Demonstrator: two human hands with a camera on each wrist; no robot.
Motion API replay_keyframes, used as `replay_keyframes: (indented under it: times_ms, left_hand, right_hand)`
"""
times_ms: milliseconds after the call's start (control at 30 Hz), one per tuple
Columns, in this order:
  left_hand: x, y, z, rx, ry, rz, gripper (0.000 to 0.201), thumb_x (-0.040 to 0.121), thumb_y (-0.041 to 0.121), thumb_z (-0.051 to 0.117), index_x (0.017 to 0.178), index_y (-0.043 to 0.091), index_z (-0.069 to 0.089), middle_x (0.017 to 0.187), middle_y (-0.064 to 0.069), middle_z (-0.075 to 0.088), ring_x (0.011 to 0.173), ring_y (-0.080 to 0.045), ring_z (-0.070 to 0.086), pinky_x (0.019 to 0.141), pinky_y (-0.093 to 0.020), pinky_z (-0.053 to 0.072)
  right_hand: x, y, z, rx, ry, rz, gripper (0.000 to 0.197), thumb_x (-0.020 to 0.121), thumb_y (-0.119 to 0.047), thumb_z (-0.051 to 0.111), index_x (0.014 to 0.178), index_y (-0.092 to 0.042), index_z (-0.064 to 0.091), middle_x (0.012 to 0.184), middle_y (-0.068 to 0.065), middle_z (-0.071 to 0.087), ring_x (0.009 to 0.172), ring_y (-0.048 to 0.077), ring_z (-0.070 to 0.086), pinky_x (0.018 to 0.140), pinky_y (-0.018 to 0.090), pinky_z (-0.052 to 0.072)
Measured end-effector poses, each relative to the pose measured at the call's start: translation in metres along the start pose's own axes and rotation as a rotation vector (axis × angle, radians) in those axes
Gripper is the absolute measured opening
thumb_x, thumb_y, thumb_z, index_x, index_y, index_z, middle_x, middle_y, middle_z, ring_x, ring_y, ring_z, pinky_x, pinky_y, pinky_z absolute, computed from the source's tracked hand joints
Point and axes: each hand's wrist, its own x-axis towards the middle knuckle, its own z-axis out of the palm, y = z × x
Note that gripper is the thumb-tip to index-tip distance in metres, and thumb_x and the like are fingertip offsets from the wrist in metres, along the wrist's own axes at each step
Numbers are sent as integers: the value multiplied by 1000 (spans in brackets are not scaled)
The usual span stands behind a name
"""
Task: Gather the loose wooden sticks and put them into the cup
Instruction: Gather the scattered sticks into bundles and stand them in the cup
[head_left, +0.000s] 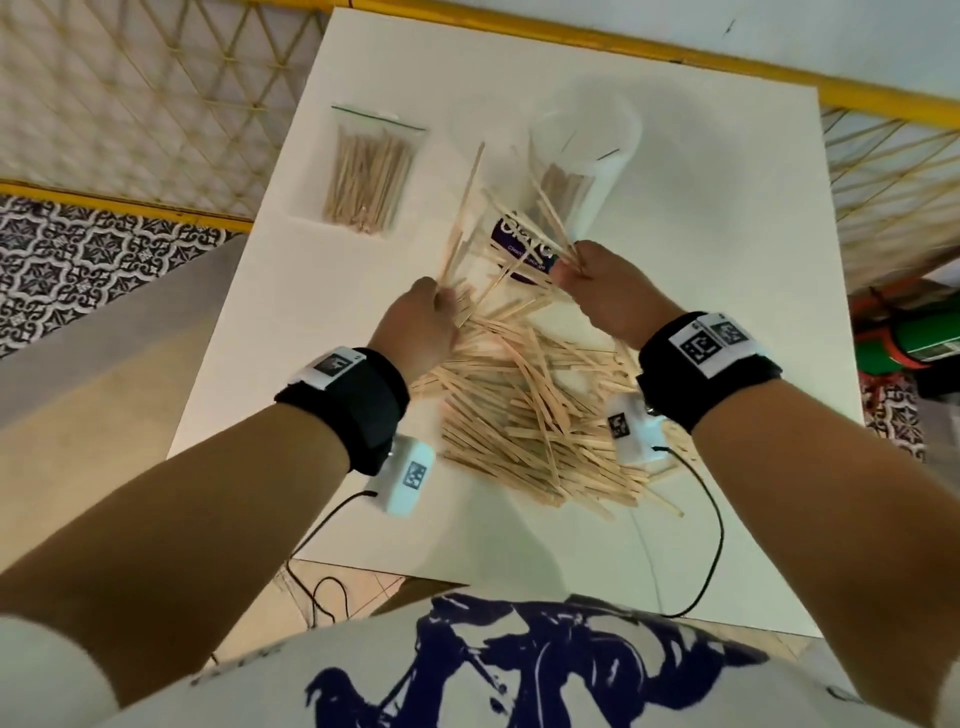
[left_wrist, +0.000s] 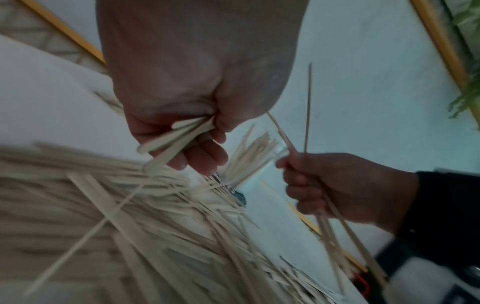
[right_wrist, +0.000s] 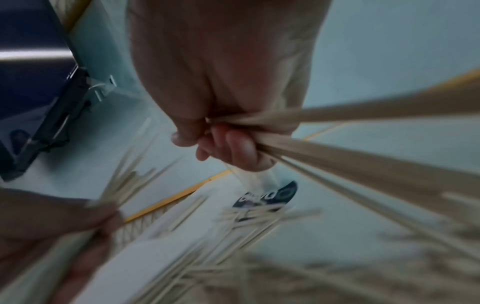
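Note:
A big pile of loose wooden sticks (head_left: 530, 410) lies in the middle of the white table (head_left: 727, 270). Behind it is a clear plastic cup (head_left: 582, 171) with a purple label near its base and several sticks inside. My left hand (head_left: 441, 301) grips a bunch of sticks that fan up and away at the pile's far left. My right hand (head_left: 569, 265) grips another bunch just in front of the cup, tips angled toward it. In the left wrist view the left hand (left_wrist: 197, 144) holds flat sticks; in the right wrist view the right hand (right_wrist: 221, 144) clamps a blurred bundle above the cup (right_wrist: 259, 181).
A zip bag of sticks (head_left: 371, 176) lies at the table's back left. Wrist camera cables (head_left: 711, 561) trail over the front edge. A yellow rail (head_left: 675, 52) and lattice run behind the table, and a green object (head_left: 914, 338) sits off its right side.

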Motion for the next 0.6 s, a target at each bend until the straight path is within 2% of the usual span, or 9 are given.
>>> replay_keyframes:
  times_ms: [100, 167, 233, 300, 367, 400, 467, 533, 600]
  left_hand:
    - [-4, 17, 26, -83, -40, 47, 20, 98, 26, 33, 95, 13, 48, 89, -15, 63, 75, -31, 62, 67, -45, 52]
    - [-6, 25, 38, -21, -101, 144, 29, 96, 24, 34, 116, 11, 50, 96, -19, 65, 81, -35, 65, 69, -46, 52]
    - [-7, 28, 46, 35, -168, 216, 45, 92, 15, 34, 134, 1, 42, 107, -24, 64, 90, -36, 64, 76, -46, 52]
    - [-5, 30, 48, 88, -167, 266, 43, 92, 17, 36, 129, -5, 42, 108, -22, 60, 93, -35, 62, 76, -41, 49]
    - [-2, 31, 45, 129, -155, 258, 31, 97, 22, 44, 118, 1, 50, 106, -9, 56, 93, -25, 58, 73, -30, 41]
    - [1, 29, 43, 115, -165, 236, 30, 96, 25, 49, 118, 4, 53, 108, -4, 54, 97, -21, 56, 75, -27, 39]
    - [10, 26, 32, -26, -161, 177, 42, 93, 28, 57, 129, 8, 49, 120, 1, 53, 111, -16, 54, 87, -24, 40]
    - [14, 31, 17, -352, -208, 102, 63, 89, 27, 65, 141, 12, 34, 132, 1, 50, 126, -14, 47, 105, -28, 37]
    - [19, 38, 8, -560, -262, 118, 77, 82, 25, 73, 143, 16, 27, 131, 2, 53, 128, -9, 45, 111, -33, 35]
  right_hand:
    - [-4, -18, 27, 225, 11, -4, 31, 87, -46, 61, 74, -21, 48, 52, -11, 44, 44, 3, 38, 49, 23, 32]
    - [-4, -25, 45, 340, 101, 21, 34, 80, -50, 69, 77, -19, 55, 52, -12, 53, 44, 1, 45, 49, 22, 35]
    - [0, -28, 58, 385, 220, 72, 33, 78, -49, 71, 80, -18, 59, 64, -10, 59, 59, 6, 54, 57, 23, 39]
    - [4, -29, 60, 337, 301, 128, 25, 86, -41, 65, 76, -19, 57, 67, -9, 59, 67, 13, 57, 58, 25, 39]
    - [8, -26, 55, 271, 331, 156, 24, 92, -36, 54, 73, -20, 52, 66, -8, 56, 68, 16, 55, 56, 27, 37]
    - [10, -24, 52, 229, 322, 146, 25, 93, -36, 51, 72, -22, 50, 66, -8, 55, 65, 15, 53, 56, 28, 35]
    - [11, -19, 46, 140, 248, 103, 19, 94, -33, 48, 80, -22, 55, 72, -7, 56, 66, 15, 52, 60, 29, 38]
    - [10, -17, 43, 98, 155, 32, 12, 95, -25, 48, 93, -18, 57, 77, -3, 58, 71, 21, 55, 68, 34, 46]
    - [7, -20, 42, 76, 56, -19, 7, 95, -21, 45, 95, -20, 52, 75, 0, 60, 66, 23, 62, 67, 36, 49]
